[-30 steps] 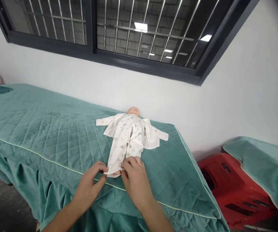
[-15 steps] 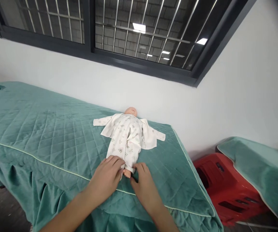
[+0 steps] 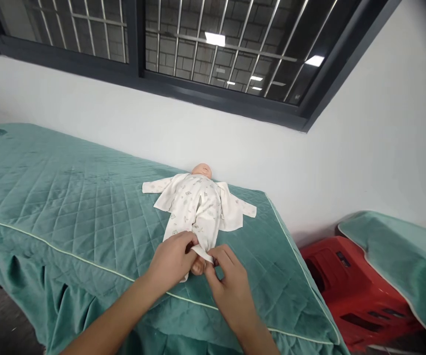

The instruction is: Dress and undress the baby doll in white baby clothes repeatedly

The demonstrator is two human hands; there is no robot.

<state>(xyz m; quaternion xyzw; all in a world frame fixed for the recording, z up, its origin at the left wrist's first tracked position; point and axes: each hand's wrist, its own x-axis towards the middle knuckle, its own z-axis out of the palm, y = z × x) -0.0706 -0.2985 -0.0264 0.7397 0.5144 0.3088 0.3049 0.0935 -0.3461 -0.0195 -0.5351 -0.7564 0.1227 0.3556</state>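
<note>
Trousers (image 3: pixel 207 224), one printed pair, clothe one doll (image 3: pixel 201 170) on one green bed (image 3: pixel 87 202); one foot (image 3: pixel 198 266) shows at a cuff (image 3: pixel 202 253) you pinch between the fingers of your left hand (image 3: pixel 172 260) and right hand (image 3: pixel 232 281).

Likely massage room: green face-hole bed (image 3: pixel 87 197)

No text, label, brand, number or sign is showing legibly. A tiny pale mark (image 3: pixel 297 97) is sitting at the lower right of the window (image 3: pixel 183 49), too small for reading; below the window, white clothes (image 3: pixel 187 197) are bearing faint, indistinct prints.
</note>
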